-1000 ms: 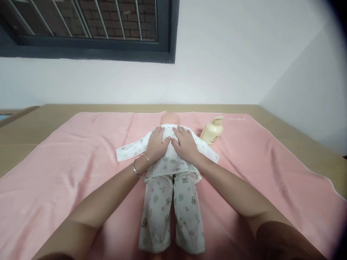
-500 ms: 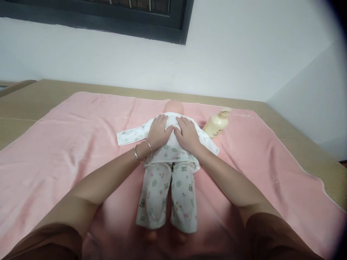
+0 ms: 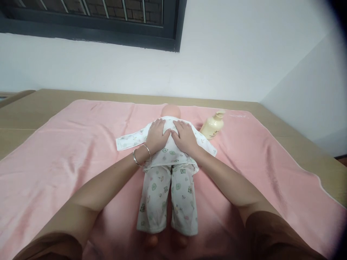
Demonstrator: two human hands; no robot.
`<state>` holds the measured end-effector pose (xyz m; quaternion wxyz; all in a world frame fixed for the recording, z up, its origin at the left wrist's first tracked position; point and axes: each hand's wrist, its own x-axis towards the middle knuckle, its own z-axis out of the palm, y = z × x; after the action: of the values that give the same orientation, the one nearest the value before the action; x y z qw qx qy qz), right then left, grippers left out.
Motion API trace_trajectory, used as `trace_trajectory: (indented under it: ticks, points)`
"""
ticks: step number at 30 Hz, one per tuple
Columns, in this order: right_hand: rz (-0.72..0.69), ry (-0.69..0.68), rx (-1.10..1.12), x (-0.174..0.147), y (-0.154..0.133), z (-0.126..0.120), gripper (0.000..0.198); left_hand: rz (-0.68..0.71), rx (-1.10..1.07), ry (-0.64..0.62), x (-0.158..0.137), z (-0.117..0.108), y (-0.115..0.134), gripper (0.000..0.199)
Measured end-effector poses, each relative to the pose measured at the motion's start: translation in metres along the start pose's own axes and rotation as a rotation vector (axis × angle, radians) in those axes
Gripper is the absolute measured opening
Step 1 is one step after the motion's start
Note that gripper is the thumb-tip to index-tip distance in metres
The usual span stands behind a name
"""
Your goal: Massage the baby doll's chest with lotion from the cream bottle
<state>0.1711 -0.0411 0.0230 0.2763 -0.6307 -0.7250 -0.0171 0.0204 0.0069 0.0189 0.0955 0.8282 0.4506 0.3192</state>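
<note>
A baby doll in a white patterned top and trousers lies stretched out on a pink cloth. Its bald head points away from me and its feet towards me; no face shows. My left hand, with a bracelet at the wrist, rests flat on the left side of the upper body. Flat on the right side lies my right hand, fingers stretched out, the two thumbs almost meeting in the middle. One sleeve spreads out to the left.
Close to the doll's right side, a cream pump bottle stands tilted in view on the cloth. Under the cloth is a wooden table, its far edge against a white wall. A dark-framed barred window is above.
The view has tilted up slightly, so everything sits a little lower in it. Both hands keep their flat places on the doll's upper body.
</note>
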Motion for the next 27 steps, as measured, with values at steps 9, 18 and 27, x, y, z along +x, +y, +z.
trace_trajectory:
  ticks: [9, 18, 27]
  points:
    - [-0.001, -0.001, 0.033, -0.001, 0.001, 0.002, 0.050, 0.011, 0.024, 0.017, -0.001, 0.000, -0.002, 0.049]
    - [-0.041, -0.030, 0.167, 0.000, 0.004, -0.016, 0.048, -0.017, -0.114, 0.078, -0.006, 0.002, -0.006, 0.046]
    - [-0.243, -0.051, -0.043, -0.024, -0.038, -0.012, 0.052, -0.008, -0.340, 0.285, -0.019, 0.005, -0.009, 0.048]
